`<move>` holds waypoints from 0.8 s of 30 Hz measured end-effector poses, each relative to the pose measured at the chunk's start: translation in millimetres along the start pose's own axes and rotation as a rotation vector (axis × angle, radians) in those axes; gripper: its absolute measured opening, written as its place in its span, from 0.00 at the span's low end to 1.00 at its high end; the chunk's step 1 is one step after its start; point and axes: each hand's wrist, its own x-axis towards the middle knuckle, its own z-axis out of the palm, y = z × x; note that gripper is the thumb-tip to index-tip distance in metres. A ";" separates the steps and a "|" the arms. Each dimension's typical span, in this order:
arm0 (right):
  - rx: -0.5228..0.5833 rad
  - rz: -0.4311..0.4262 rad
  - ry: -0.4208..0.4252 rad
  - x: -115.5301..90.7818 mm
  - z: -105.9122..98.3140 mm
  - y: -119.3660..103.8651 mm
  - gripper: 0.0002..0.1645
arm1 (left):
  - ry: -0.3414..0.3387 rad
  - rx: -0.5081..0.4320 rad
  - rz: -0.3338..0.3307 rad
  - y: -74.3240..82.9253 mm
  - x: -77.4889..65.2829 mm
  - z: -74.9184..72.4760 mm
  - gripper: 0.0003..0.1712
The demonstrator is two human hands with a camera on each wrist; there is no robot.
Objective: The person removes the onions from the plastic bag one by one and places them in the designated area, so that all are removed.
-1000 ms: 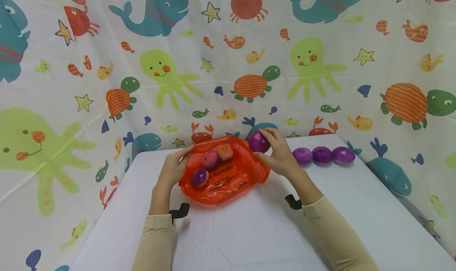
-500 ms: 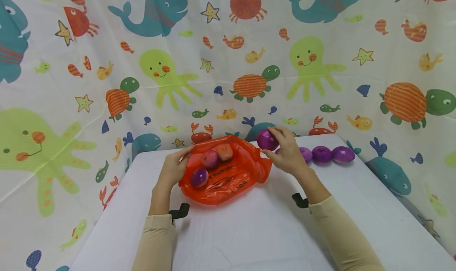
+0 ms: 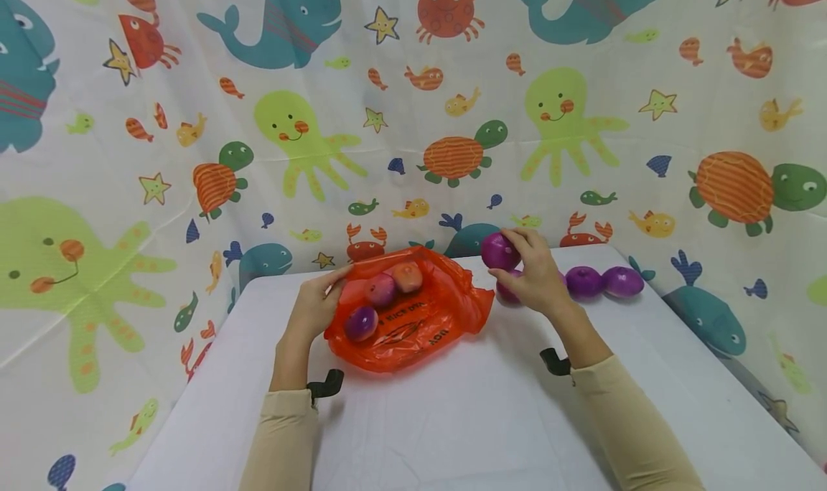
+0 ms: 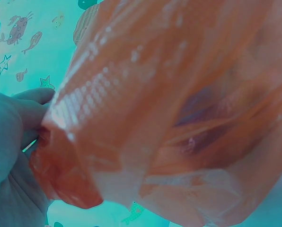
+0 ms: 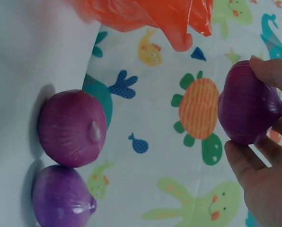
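Onion (image 3: 500,252), purple and glossy, sits up in the air between the thumb and fingers of my right hand (image 3: 535,274), which pinch it at its sides; in my right wrist view its pointed tip faces my palm. It is to the right of the red bag (image 3: 446,290) and apart from it. Below it, on the white table (image 3: 426,433), runs a row of purple onions; my hand and thumb block part of that row, covering some of the nearest onion (image 3: 509,292) and most of the next one. Beyond my hand, a darker onion (image 3: 584,282) touches the end onion (image 3: 623,281).

My left hand (image 3: 314,304) pinches the bag's left edge. Inside lie another purple onion (image 3: 362,324), a pinkish-red round fruit (image 3: 380,288) and an orange one (image 3: 408,276) beside it. From my left wrist, the crinkled film fills most of the view and blurs whatever is within. Black mounts (image 3: 554,362) sit at my wrists by the beige sleeves (image 3: 636,419). A sea-creature curtain (image 3: 400,82) hangs behind the table.
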 end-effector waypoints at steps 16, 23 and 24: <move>-0.084 0.097 -0.067 -6.7 -23.4 20.0 0.47 | 0.000 0.003 0.009 0.4 0.2 -1.0 0.24; -0.134 0.119 -0.068 -13.5 -37.1 32.4 0.46 | 0.001 0.005 0.010 0.0 0.0 -0.6 0.25; -0.137 0.117 -0.064 -14.1 -38.8 34.7 0.45 | 0.000 0.004 0.010 -0.1 0.0 -0.5 0.25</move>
